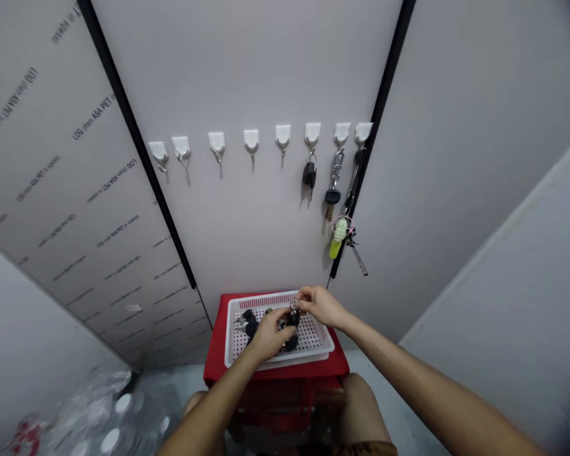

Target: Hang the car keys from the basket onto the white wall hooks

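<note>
Over the white plastic basket (323,347), both my hands work on one bunch of keys (293,315) with a metal ring at its top. My left hand (272,335) is closed, thumb and fingers around the dark key heads. My right hand (319,304) pinches the ring at the upper right of the bunch. More black-headed keys (249,323) lie in the left part of the basket, partly hidden by my left hand. Another dark key head (291,343) shows below my left fingers.
The basket stands on a red stool (215,354) before my knees. On the wall is a row of white adhesive hooks (251,140); key sets hang from the right ones, including a black key (309,175) and a key with a green charm (337,237). Wrapped plastic bottles (99,418) stand lower left.
</note>
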